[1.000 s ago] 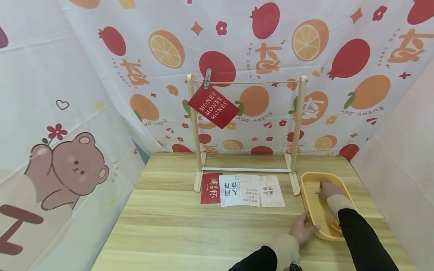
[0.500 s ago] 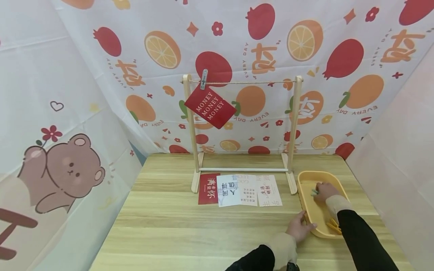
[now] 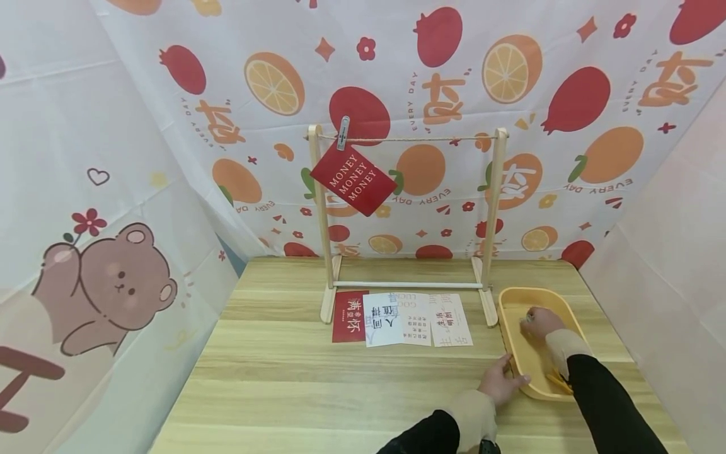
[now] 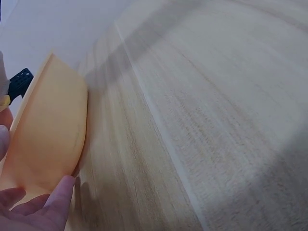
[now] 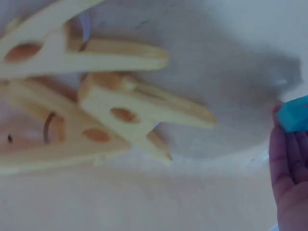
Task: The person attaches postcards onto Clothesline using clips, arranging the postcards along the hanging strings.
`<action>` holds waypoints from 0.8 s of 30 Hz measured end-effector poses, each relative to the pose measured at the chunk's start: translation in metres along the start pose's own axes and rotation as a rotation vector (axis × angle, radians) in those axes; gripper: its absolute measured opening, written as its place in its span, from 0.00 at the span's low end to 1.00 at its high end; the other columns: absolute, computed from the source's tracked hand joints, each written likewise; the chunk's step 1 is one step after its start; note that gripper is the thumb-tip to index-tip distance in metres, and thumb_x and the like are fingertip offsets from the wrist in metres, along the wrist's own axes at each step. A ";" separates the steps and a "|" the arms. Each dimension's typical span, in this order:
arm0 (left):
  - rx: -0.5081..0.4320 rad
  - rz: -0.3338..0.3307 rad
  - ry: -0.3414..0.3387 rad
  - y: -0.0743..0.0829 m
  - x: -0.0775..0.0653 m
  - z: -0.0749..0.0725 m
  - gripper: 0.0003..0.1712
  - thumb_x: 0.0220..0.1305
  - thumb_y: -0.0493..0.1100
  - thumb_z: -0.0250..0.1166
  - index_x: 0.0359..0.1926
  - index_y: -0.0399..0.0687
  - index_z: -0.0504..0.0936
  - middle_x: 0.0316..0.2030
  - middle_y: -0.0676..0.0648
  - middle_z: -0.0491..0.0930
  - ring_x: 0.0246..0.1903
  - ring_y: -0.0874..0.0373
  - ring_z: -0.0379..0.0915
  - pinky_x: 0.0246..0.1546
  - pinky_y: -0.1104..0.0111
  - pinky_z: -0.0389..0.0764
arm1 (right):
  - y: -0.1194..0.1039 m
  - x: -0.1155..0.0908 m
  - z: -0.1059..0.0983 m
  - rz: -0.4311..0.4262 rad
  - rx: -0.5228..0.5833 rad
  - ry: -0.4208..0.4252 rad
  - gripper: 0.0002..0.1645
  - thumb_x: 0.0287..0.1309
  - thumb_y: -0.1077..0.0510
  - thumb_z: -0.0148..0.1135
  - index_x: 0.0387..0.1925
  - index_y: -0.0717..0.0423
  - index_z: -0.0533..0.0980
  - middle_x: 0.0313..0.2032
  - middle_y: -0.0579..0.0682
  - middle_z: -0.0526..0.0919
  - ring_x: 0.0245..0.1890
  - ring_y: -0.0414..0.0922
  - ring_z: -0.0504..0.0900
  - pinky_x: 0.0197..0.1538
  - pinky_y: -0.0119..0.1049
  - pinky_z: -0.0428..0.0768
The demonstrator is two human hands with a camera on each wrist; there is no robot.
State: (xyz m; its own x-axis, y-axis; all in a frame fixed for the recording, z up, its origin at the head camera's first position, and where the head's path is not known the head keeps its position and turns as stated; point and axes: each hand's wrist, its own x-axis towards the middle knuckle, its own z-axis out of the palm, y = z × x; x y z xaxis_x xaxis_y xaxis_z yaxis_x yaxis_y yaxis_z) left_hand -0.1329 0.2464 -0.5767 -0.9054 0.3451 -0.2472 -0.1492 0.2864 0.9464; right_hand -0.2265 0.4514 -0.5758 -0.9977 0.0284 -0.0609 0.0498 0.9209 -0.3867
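My right hand (image 3: 542, 321) is down inside the yellow plastic tray (image 3: 544, 293) and pinches a teal-green clothespin (image 5: 294, 114), mostly hidden behind the fingers in the head view. Around the near left corner of that tray my left hand (image 3: 501, 381) holds on, thumb at the rim and fingers along the outer wall, as the left wrist view also shows. Several yellow clothespins (image 5: 144, 103) lie in a loose heap in the tray, partly covered by the right sleeve in the head view.
A wooden stand (image 3: 321, 208) with a rope (image 3: 420, 139) rises behind. From the rope a red card (image 3: 354, 180) hangs tilted by a grey clip (image 3: 343, 132). Below, a red card (image 3: 348, 318) and white cards (image 3: 418, 321) lie on the wooden table (image 3: 317, 384).
My right hand has moved slightly left within the tray and turned, so the green clothespin shows less. The left hand has kept its place at the rim.
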 end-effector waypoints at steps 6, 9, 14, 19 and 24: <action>0.002 -0.006 -0.005 0.000 0.000 0.001 0.30 0.52 0.42 0.70 0.57 0.43 0.73 0.49 0.43 0.77 0.52 0.50 0.70 0.53 0.60 0.69 | -0.008 -0.004 -0.009 0.091 0.065 -0.055 0.25 0.55 0.50 0.49 0.34 0.73 0.68 0.29 0.63 0.75 0.30 0.56 0.75 0.36 0.46 0.73; -0.010 -0.012 -0.004 -0.001 0.001 0.001 0.31 0.51 0.43 0.70 0.57 0.43 0.72 0.50 0.43 0.77 0.52 0.49 0.69 0.53 0.59 0.68 | -0.014 -0.006 -0.013 0.112 0.050 -0.118 0.38 0.60 0.45 0.37 0.46 0.84 0.63 0.43 0.77 0.70 0.43 0.68 0.72 0.46 0.53 0.71; -0.004 -0.015 0.002 -0.002 0.002 0.001 0.31 0.51 0.43 0.70 0.57 0.44 0.73 0.50 0.43 0.76 0.52 0.49 0.69 0.53 0.60 0.68 | -0.012 -0.004 -0.013 0.116 0.038 -0.165 0.41 0.62 0.45 0.34 0.47 0.88 0.60 0.48 0.81 0.64 0.47 0.71 0.68 0.50 0.56 0.68; -0.014 -0.005 0.004 -0.003 0.002 0.001 0.31 0.50 0.41 0.71 0.56 0.43 0.73 0.50 0.42 0.76 0.52 0.48 0.70 0.53 0.60 0.69 | -0.003 -0.005 -0.013 0.071 0.005 -0.131 0.34 0.63 0.48 0.43 0.38 0.82 0.71 0.38 0.74 0.75 0.39 0.66 0.75 0.44 0.54 0.72; -0.011 -0.014 -0.001 -0.003 0.003 0.002 0.31 0.51 0.43 0.70 0.57 0.44 0.73 0.50 0.43 0.76 0.52 0.50 0.69 0.53 0.60 0.68 | -0.011 -0.010 -0.019 0.094 0.059 -0.070 0.31 0.56 0.53 0.57 0.41 0.84 0.68 0.36 0.72 0.76 0.39 0.65 0.75 0.43 0.54 0.73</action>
State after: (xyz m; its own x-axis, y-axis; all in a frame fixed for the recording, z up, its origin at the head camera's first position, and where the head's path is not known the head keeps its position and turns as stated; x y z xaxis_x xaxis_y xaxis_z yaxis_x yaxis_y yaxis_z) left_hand -0.1346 0.2485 -0.5810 -0.9031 0.3417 -0.2603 -0.1662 0.2810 0.9452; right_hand -0.2179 0.4487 -0.5536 -0.9831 0.0843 -0.1622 0.1473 0.8907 -0.4300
